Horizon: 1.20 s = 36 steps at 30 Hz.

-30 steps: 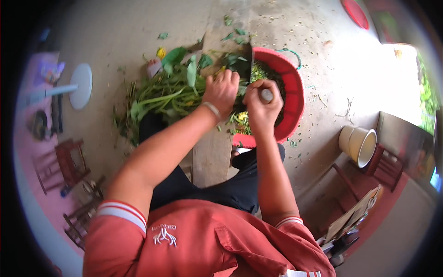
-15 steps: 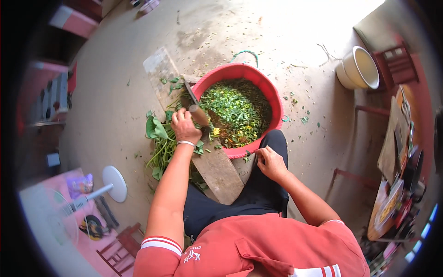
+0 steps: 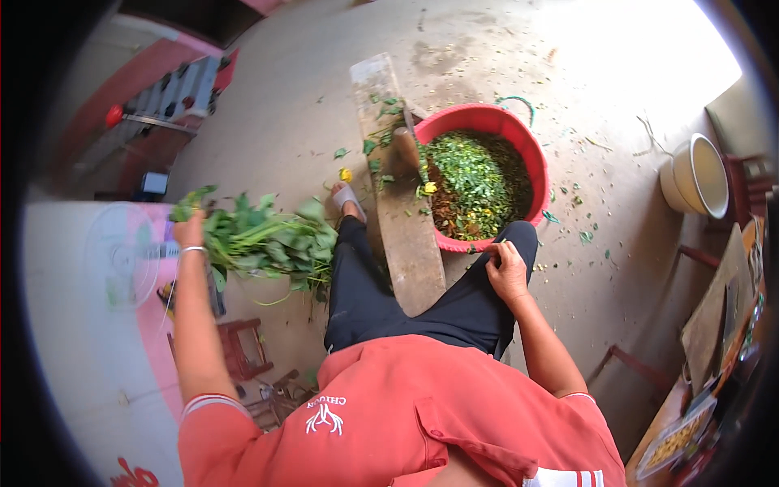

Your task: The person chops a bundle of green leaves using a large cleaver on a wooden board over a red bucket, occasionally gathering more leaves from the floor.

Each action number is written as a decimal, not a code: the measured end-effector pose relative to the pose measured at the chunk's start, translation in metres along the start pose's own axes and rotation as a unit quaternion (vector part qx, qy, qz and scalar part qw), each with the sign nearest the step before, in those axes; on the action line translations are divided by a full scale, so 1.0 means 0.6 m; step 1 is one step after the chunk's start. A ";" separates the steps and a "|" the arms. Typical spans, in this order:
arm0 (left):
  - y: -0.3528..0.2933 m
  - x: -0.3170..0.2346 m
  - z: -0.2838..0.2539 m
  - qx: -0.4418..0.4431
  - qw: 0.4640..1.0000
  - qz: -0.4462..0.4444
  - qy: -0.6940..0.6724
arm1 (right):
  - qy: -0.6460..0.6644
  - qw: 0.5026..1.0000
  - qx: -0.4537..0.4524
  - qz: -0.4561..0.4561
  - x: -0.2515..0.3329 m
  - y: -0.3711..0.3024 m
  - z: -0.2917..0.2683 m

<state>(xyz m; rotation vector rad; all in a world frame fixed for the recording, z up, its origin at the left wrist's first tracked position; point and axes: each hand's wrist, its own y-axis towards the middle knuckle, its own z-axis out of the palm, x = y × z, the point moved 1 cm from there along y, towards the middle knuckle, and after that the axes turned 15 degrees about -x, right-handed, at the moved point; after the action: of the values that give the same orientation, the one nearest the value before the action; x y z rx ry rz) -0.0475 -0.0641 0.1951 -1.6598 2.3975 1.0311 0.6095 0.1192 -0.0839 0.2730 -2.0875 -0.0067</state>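
My left hand (image 3: 189, 230) is stretched out to the left, closed round a bunch of leafy green stems (image 3: 268, 239) that trails toward my left leg. My right hand (image 3: 508, 270) lies on my right knee with its fingers pinched; whether anything small is in them is unclear. Between my legs runs a worn wooden board (image 3: 410, 260) with scattered leaf bits. A wooden-handled blade (image 3: 406, 144) stands at the board's right edge. Beside it sits a red tub (image 3: 539, 170) holding chopped greens (image 3: 471, 174).
Two nested pale buckets (image 3: 673, 180) stand on the right, near a table (image 3: 649, 454) with several things on it. At left are a white fan (image 3: 122, 256) and a small brown stool (image 3: 243, 349). Leaf scraps dot the floor; a yellow flower (image 3: 346, 174) lies near my left foot.
My left hand has left the blade and swung far left, carrying the leafy bunch off the floor beside the board. My right hand stays on my knee. The view has shifted left.
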 end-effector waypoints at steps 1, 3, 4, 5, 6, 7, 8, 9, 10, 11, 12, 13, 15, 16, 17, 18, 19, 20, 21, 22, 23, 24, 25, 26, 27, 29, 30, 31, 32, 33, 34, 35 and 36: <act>0.046 0.032 -0.065 -0.043 0.999 0.008 -0.015 | -0.015 1.000 0.009 -0.004 -0.001 0.002 0.002; 0.126 0.081 -0.209 -0.070 0.995 0.005 0.069 | -0.032 0.999 0.034 0.002 -0.003 0.006 0.008; 0.152 0.097 -0.282 -0.112 0.983 0.066 0.134 | -0.029 0.999 0.032 -0.013 -0.003 0.008 0.010; 0.171 0.108 -0.354 -0.138 0.978 0.072 0.139 | -0.036 0.998 0.039 -0.017 -0.003 0.010 0.013; 0.183 0.114 -0.427 -0.150 0.978 0.034 0.139 | -0.043 0.998 0.044 -0.020 -0.004 0.012 0.015; 0.186 0.113 -0.492 -0.183 0.967 0.053 0.171 | -0.042 0.998 0.047 -0.026 -0.004 0.014 0.016; 0.182 0.109 -0.554 -0.211 0.957 0.052 0.192 | -0.045 0.997 0.054 -0.028 -0.004 0.016 0.018; 0.176 0.098 -0.612 -0.230 0.935 0.090 0.253 | -0.051 0.997 0.055 -0.036 -0.004 0.018 0.019; 0.164 0.089 -0.661 -0.249 0.914 0.109 0.301 | -0.063 0.995 0.065 -0.030 -0.005 0.019 0.020; 0.151 0.078 -0.705 -0.252 0.894 0.133 0.347 | -0.060 0.995 0.063 -0.041 -0.005 0.020 0.021; 0.136 0.069 -0.738 -0.256 0.867 0.149 0.400 | -0.064 0.995 0.065 -0.042 -0.005 0.020 0.021; 0.117 0.067 -0.755 -0.257 0.873 0.155 0.385 | -0.073 0.994 0.068 -0.037 -0.006 0.020 0.020; 0.081 0.067 -0.787 -0.259 0.882 0.158 0.359 | -0.061 0.995 0.069 -0.047 -0.007 0.019 0.019; 0.063 0.078 -0.772 -0.268 0.870 0.180 0.374 | -0.051 0.995 0.065 -0.054 -0.007 0.020 0.018; 0.036 0.093 -0.749 -0.245 0.878 0.184 0.367 | -0.065 0.994 0.078 -0.039 -0.006 0.022 0.020; 0.010 0.107 -0.713 -0.225 0.888 0.180 0.357 | -0.058 0.994 0.076 -0.045 -0.005 0.024 0.021; -0.017 0.118 -0.669 -0.191 0.905 0.178 0.335 | -0.054 0.995 0.073 -0.051 -0.005 0.022 0.020; -0.046 0.129 -0.621 -0.158 0.913 0.172 0.334 | -0.050 0.995 0.071 -0.055 -0.005 0.022 0.019; -0.083 0.139 -0.570 -0.108 0.930 0.178 0.303 | -0.046 0.995 0.065 -0.053 -0.006 0.021 0.021; -0.127 0.148 -0.528 -0.067 0.936 0.182 0.293 | -0.044 0.996 0.061 -0.053 -0.007 0.021 0.022; -0.173 0.157 -0.485 -0.040 0.950 0.133 0.278 | -0.055 0.995 0.063 -0.051 -0.009 0.021 0.023; -0.223 0.163 -0.445 -0.037 0.958 0.111 0.263 | -0.057 0.995 0.063 -0.048 -0.010 0.021 0.024; -0.265 0.167 -0.408 0.014 0.965 0.069 0.251 | -0.060 0.995 0.066 -0.050 -0.012 0.022 0.024; -0.304 0.171 -0.374 0.042 0.967 0.073 0.242 | -0.060 0.995 0.068 -0.050 -0.014 0.022 0.022; -0.347 0.177 -0.344 0.057 0.978 0.033 0.199 | -0.057 0.995 0.072 -0.047 -0.016 0.022 0.020; -0.416 0.192 -0.312 0.074 0.983 -0.016 0.169 | -0.069 0.993 0.080 -0.045 -0.018 0.019 0.012; -0.446 0.198 -0.290 0.081 0.980 -0.042 0.174 | -0.076 0.992 0.085 -0.045 -0.018 0.021 0.005; -0.467 0.204 -0.270 0.105 0.978 -0.065 0.168 | -0.086 0.991 0.083 -0.067 -0.015 0.020 -0.002; -0.483 0.212 -0.248 0.125 0.975 -0.085 0.162 | -0.083 0.991 0.090 -0.063 -0.012 0.020 -0.005; -0.494 0.223 -0.229 0.181 0.952 -0.116 0.219 | -0.080 0.989 0.093 -0.077 -0.006 0.018 -0.008; -0.506 0.229 -0.212 0.195 0.951 -0.115 0.212 | -0.081 0.988 0.099 -0.086 0.001 0.018 -0.008; -0.516 0.230 -0.193 0.206 0.950 -0.117 0.202 | -0.070 0.985 0.116 -0.103 0.012 0.018 -0.007; -0.522 0.228 -0.177 0.229 0.943 -0.123 0.208 | -0.053 0.983 0.133 -0.119 0.028 0.014 -0.003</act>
<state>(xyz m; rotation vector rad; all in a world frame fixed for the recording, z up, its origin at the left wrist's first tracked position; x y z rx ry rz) 0.1942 -0.2966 0.0700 -2.0563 2.3055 0.0679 0.6014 0.1245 -0.0679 0.6969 -2.1495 0.1177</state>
